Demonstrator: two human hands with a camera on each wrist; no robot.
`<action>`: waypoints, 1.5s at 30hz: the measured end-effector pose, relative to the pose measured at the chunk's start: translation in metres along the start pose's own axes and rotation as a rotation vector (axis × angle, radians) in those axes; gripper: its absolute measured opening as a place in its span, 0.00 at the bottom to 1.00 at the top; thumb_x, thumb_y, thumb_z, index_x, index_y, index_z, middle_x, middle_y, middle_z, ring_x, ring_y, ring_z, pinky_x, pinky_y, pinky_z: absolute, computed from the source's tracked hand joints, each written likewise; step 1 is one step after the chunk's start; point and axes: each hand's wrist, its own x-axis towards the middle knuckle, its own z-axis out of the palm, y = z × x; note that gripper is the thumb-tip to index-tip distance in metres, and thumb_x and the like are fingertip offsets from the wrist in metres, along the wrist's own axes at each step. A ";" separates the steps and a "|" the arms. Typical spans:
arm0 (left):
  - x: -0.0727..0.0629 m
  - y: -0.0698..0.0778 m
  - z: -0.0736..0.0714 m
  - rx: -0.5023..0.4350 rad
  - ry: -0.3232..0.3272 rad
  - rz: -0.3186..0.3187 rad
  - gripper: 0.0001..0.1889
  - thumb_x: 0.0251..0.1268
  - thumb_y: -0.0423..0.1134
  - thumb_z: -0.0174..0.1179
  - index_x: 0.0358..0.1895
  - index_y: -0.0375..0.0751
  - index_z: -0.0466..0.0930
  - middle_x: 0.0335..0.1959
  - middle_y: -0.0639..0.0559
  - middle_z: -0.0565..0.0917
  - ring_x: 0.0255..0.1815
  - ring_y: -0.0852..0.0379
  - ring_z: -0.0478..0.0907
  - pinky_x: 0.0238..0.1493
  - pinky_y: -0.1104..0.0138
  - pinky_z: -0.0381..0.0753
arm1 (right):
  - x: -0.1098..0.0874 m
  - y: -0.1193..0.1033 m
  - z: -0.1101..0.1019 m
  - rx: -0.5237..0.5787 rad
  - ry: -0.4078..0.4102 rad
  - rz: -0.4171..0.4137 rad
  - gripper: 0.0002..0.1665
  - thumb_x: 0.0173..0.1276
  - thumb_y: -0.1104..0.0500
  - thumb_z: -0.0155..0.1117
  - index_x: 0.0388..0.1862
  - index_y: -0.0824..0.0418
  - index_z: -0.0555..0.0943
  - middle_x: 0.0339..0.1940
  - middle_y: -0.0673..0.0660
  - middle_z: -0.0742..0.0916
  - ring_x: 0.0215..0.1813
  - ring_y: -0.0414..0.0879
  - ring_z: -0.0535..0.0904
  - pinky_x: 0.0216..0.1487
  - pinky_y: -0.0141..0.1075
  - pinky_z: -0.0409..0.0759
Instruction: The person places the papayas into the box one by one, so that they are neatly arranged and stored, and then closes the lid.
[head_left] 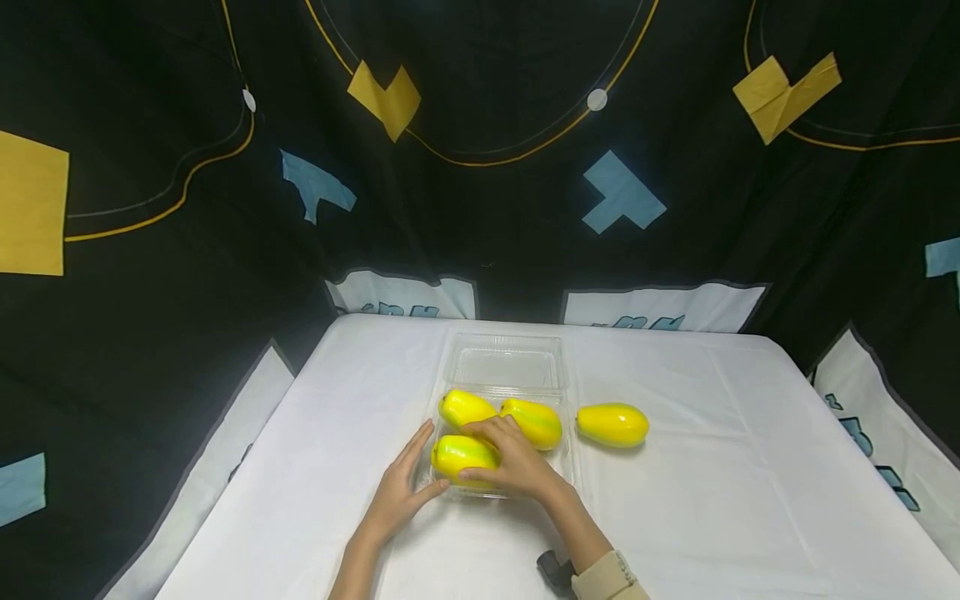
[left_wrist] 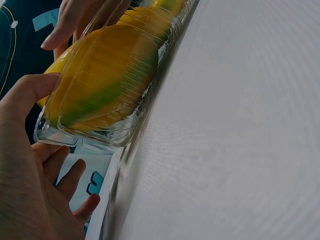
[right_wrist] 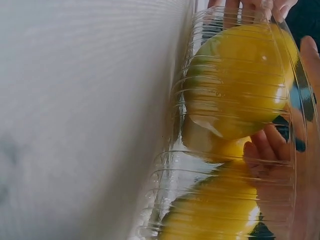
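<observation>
A clear plastic clamshell box (head_left: 567, 458) lies with its lid (head_left: 506, 364) folded back, away from me. Three glossy yellow, papaya-shaped fruits are in its base: one at the far left (head_left: 465, 407), one at the right (head_left: 534, 423), and one at the near left (head_left: 459, 459). My right hand (head_left: 521, 461) grips the near-left fruit, thumb on the near side and fingers over the far side. At the box's left corner is my left hand (head_left: 399, 493), fingers spread; its thumb reaches the box's edge in the left wrist view. Through the ribbed wall, the right wrist view shows yellow fruit (right_wrist: 240, 75).
A fourth yellow fruit (head_left: 612, 425) lies on the white-covered table (head_left: 697, 500), right of the box. Black curtains (head_left: 480, 225) with yellow and blue patches hang behind and beside the table. A small dark object (head_left: 555, 573) shows by the right sleeve (head_left: 609, 577).
</observation>
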 end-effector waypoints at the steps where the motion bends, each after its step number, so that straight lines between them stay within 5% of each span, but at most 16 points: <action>1: 0.000 0.000 0.000 0.001 0.002 0.004 0.41 0.56 0.52 0.62 0.71 0.46 0.55 0.72 0.50 0.55 0.70 0.46 0.53 0.62 0.38 0.55 | 0.000 0.000 0.000 0.003 0.001 0.003 0.40 0.51 0.32 0.64 0.59 0.52 0.74 0.56 0.44 0.78 0.62 0.43 0.66 0.70 0.50 0.49; 15: 0.000 0.000 -0.001 0.005 0.003 0.004 0.41 0.54 0.52 0.63 0.71 0.47 0.55 0.72 0.55 0.55 0.70 0.48 0.53 0.62 0.40 0.55 | -0.004 -0.002 -0.008 0.063 0.013 0.021 0.38 0.52 0.35 0.65 0.58 0.53 0.74 0.53 0.46 0.79 0.62 0.48 0.67 0.70 0.51 0.48; 20: 0.000 0.000 -0.001 0.006 0.008 0.016 0.41 0.54 0.51 0.63 0.71 0.46 0.56 0.72 0.54 0.56 0.70 0.48 0.53 0.63 0.40 0.55 | -0.007 -0.004 -0.019 0.081 0.056 0.001 0.34 0.54 0.37 0.66 0.56 0.53 0.75 0.51 0.48 0.80 0.66 0.57 0.63 0.64 0.56 0.60; 28: 0.000 0.000 0.000 -0.002 0.010 0.013 0.41 0.54 0.51 0.63 0.71 0.45 0.56 0.72 0.52 0.56 0.70 0.48 0.53 0.63 0.40 0.54 | -0.012 0.002 -0.049 0.097 0.185 -0.044 0.29 0.54 0.46 0.71 0.54 0.54 0.77 0.52 0.44 0.79 0.56 0.42 0.70 0.60 0.51 0.67; 37: 0.000 -0.001 0.000 0.000 0.011 0.012 0.41 0.55 0.51 0.63 0.71 0.47 0.55 0.72 0.53 0.56 0.70 0.47 0.53 0.62 0.39 0.54 | -0.024 0.030 -0.089 0.001 0.302 0.071 0.26 0.55 0.48 0.70 0.54 0.48 0.77 0.52 0.44 0.79 0.51 0.42 0.70 0.48 0.49 0.76; 45: 0.000 -0.001 0.001 -0.011 0.005 0.012 0.41 0.55 0.51 0.63 0.71 0.48 0.55 0.72 0.52 0.56 0.70 0.47 0.53 0.62 0.39 0.53 | -0.040 0.061 -0.116 -0.070 0.331 0.157 0.29 0.52 0.56 0.73 0.55 0.52 0.77 0.54 0.53 0.80 0.54 0.50 0.70 0.54 0.52 0.70</action>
